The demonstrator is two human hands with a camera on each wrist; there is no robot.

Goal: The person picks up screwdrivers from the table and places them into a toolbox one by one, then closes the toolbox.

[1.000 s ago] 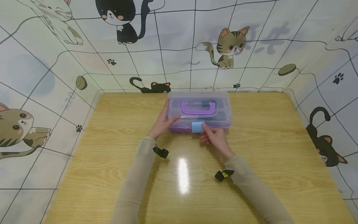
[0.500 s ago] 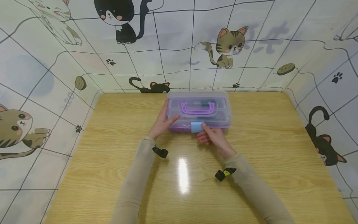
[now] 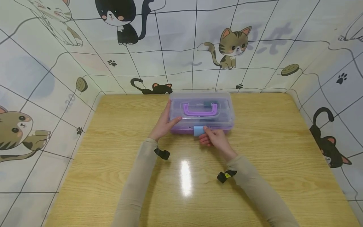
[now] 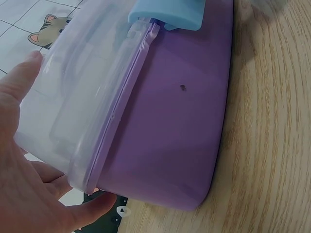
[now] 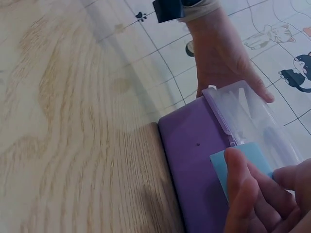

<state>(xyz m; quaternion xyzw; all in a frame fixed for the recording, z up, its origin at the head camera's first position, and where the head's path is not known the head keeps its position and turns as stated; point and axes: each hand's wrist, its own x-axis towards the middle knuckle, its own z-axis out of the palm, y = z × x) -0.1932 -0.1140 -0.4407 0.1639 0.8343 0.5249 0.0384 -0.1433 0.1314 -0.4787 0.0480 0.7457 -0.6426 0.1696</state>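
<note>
A plastic storage box (image 3: 181, 110) with a clear lid and a purple base (image 4: 170, 116) lies against the back wall. Its purple handle (image 3: 199, 113) lies flat on the lid, and a dark item shows faintly inside. My left hand (image 3: 163, 124) grips the box's left end, thumb over the lid and fingers along the side. At the front, my right hand (image 3: 219, 141) pinches the light blue latch (image 3: 198, 130) between thumb and fingers. The latch (image 4: 170, 12) stands out from the purple front in the left wrist view. The lid is down on the base.
A wooden table (image 3: 113, 164) bears the box. Cat-patterned walls (image 3: 181, 41) close in the back and both sides. Small black wrist cameras are strapped to both sleeves, the left camera (image 3: 162, 154) and the right camera (image 3: 223, 177).
The blue latch has tilted outward and down from the box front, with my right thumb and fingers moving along with it. My left hand and the box stay in place.
</note>
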